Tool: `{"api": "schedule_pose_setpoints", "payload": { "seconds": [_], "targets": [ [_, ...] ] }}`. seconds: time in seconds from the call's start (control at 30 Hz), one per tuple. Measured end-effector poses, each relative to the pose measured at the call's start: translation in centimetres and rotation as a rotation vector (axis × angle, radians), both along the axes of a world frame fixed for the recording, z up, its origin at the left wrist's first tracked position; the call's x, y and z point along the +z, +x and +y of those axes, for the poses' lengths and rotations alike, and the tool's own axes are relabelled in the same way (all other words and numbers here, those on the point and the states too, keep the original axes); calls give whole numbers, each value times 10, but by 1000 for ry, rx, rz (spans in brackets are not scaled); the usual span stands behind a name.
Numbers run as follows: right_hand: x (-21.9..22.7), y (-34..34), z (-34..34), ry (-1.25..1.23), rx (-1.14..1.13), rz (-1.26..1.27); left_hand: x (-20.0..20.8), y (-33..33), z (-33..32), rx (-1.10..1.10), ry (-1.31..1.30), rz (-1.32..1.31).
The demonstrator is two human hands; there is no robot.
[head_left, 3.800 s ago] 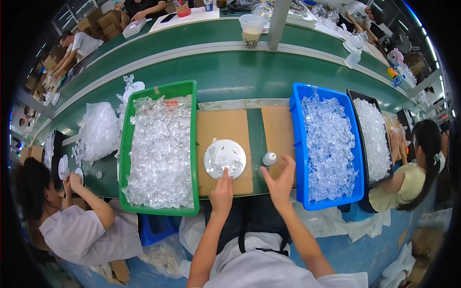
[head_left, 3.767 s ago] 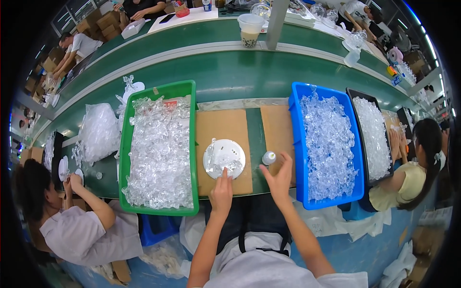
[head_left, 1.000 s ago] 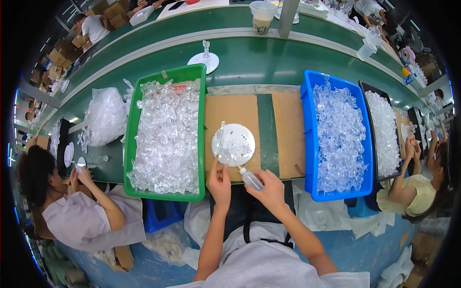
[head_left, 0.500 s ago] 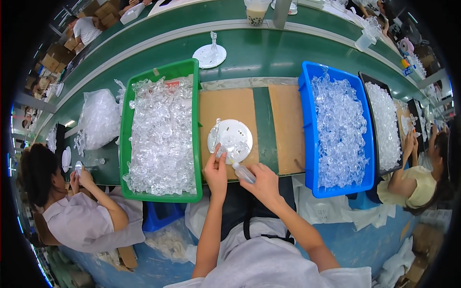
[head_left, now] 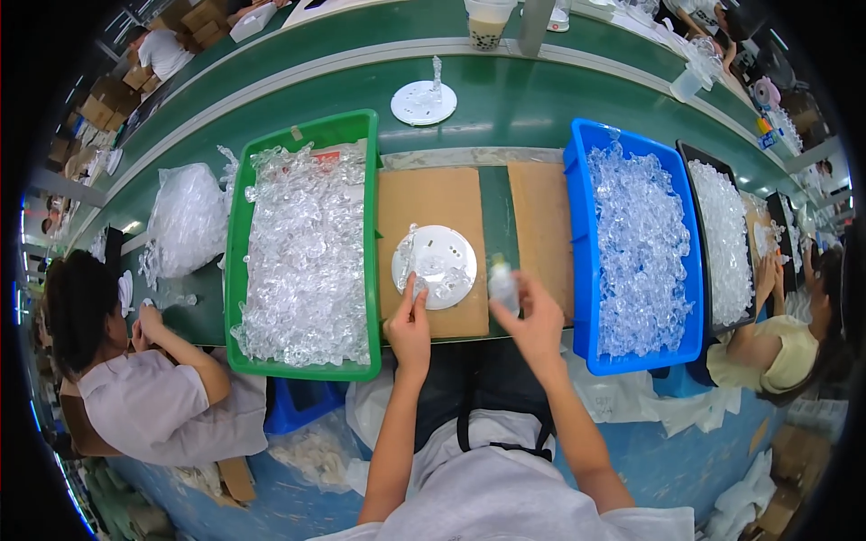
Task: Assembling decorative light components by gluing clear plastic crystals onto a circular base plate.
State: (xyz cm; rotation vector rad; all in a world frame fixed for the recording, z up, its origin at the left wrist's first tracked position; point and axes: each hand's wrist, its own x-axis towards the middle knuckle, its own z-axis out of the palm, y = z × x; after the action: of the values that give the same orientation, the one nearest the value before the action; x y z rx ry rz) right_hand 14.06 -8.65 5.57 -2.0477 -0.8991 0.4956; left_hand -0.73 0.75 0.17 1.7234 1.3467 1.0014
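Over green counter [head_left: 497, 206], right hand [head_left: 536, 323] is gripping translucent squeeze bottle [head_left: 502, 285], long axis near upright; left hand [head_left: 410, 332] is touching near-left rim of round white disc [head_left: 446, 259], pinch unclear; disc lying left of bottle on brown cardboard [head_left: 428, 195].

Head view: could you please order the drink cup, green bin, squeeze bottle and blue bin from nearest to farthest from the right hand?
1. Squeeze bottle, at the right hand
2. Blue bin, right
3. Green bin, left
4. Drink cup, ahead
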Motion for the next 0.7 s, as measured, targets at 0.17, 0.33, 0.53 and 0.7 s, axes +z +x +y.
{"api": "schedule_pose_setpoints", "payload": {
  "seconds": [0.17, 0.33, 0.53, 0.7],
  "targets": [
    [-35, 37, 30, 275, -222, -43, -4, 2, -3, 7, -2, -14],
    [-48, 32, 30, 183, -175, -159, -15, -4, -7, 28, -3, -14],
    [-43, 27, 2, 158, -114, -278, -20, -19, -35, -18, 334, 86],
    [35, 0, -1, 7, 120, -357, -26, -27, -47, -138, 415, 296]
  ]
}}
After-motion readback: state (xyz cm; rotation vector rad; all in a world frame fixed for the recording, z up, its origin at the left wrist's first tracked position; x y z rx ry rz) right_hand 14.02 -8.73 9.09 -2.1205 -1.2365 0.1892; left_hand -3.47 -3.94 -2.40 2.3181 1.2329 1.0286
